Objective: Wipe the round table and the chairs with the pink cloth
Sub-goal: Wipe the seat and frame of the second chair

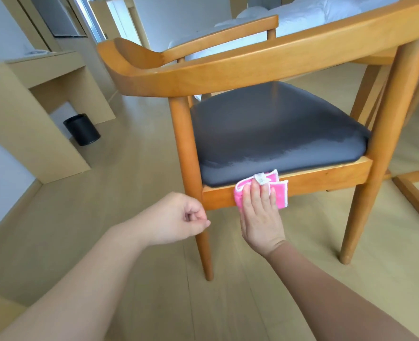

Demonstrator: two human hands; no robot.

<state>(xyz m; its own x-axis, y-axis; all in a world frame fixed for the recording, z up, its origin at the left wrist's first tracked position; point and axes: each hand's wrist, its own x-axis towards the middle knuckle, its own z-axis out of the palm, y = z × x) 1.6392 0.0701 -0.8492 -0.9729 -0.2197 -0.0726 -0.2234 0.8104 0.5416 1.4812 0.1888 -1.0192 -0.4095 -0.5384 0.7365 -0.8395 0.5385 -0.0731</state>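
A wooden chair (pixel 228 70) with a dark grey seat cushion (pixel 272 129) fills the middle of the head view. The cushion shines wet along its near edge. My right hand (pixel 260 215) presses the folded pink cloth (pixel 280 193) flat against the chair's wooden seat rail (pixel 326 178), fingers straight. My left hand (pixel 179 217) hovers just left of it, beside the chair's leg, fingers loosely curled and holding nothing. At the far right, part of a wooden table (pixel 388 57) shows behind the chair.
A black waste bin (pixel 81 129) stands on the floor under a light wooden desk (pixel 43 70) at the left. A bed with white bedding (pixel 302 16) lies behind the chair. Light wood flooring (pixel 105 217) stretches around the chair legs.
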